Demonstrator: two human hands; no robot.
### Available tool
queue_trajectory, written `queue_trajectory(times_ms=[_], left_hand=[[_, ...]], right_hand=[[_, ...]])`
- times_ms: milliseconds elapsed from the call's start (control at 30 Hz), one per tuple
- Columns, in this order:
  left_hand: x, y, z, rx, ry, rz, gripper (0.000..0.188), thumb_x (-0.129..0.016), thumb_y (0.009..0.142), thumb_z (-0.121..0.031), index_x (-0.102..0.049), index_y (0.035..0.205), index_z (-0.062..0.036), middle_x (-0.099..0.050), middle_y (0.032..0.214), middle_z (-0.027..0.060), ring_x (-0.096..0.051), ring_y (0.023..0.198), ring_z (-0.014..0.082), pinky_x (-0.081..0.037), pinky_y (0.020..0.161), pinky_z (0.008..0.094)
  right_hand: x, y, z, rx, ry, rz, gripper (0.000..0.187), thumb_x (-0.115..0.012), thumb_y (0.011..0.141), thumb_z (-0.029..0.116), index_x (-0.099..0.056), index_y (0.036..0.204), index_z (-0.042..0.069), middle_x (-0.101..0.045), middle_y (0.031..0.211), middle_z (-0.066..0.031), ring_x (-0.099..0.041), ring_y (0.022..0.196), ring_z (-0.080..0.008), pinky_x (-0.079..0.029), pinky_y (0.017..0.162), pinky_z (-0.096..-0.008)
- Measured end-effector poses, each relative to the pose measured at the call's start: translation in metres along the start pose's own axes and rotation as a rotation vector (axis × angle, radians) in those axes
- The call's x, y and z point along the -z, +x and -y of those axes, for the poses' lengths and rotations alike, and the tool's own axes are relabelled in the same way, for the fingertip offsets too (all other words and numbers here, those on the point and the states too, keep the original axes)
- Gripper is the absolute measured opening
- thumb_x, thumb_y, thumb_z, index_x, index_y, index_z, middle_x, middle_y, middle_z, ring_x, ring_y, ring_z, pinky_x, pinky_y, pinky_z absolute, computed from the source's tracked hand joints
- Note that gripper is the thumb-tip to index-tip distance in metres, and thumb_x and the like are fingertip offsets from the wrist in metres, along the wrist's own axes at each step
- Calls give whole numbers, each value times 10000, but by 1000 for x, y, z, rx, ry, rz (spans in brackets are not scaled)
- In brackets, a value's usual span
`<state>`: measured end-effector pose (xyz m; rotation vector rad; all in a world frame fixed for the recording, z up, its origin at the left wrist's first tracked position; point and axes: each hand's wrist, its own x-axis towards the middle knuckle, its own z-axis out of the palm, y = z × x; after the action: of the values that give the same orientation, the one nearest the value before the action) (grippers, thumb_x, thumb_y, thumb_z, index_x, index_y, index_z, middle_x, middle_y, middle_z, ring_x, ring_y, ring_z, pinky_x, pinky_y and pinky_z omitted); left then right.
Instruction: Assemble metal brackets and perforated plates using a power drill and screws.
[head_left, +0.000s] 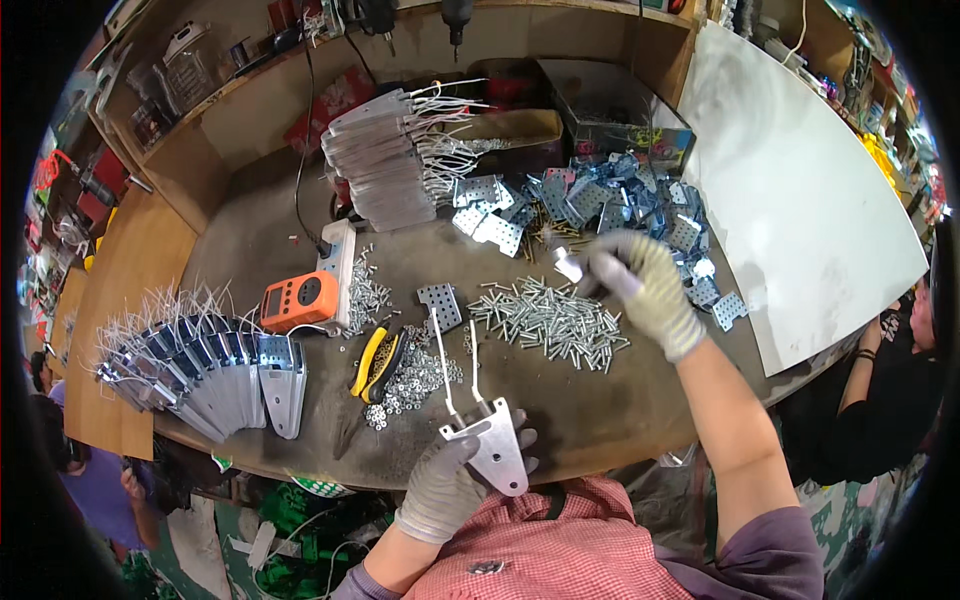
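While left fingers [461, 449] clamp holed, tapered silver plate [507, 468] with two white wires [441, 362], right fingers [614, 274] blurred, cannot tell grip.

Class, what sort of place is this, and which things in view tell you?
Probably a small assembly workshop: the bench holds a heap of screws, yellow-and-black pliers and a stack of flat silvery parts.
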<state>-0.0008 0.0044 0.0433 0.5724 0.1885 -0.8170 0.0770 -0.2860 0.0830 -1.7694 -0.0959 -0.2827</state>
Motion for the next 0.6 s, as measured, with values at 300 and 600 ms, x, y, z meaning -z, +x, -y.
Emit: queue_trajectory(times_ms=[300,600], left_hand=[[0,-2,18,-40,490,-4,416,-583,929,-236,-501,1252,14,-624,1115,105,-626,998,192,-519,876,342],[-5,-18,-1,-102,363,-42,494,-576,943,-357,-503,1272,4,-629,1149,166,-673,963,299,-583,776,391]], right_hand=[[-65,-70,14,763,-508,467,152,-590,861,166,-667,948,69,-650,895,-90,-626,820,-285,-512,727,-378],[-68,-19,-22,412,-936,304,147,-618,794,61,-625,939,40,-638,810,-132,-634,768,-299,-516,705,-389]])
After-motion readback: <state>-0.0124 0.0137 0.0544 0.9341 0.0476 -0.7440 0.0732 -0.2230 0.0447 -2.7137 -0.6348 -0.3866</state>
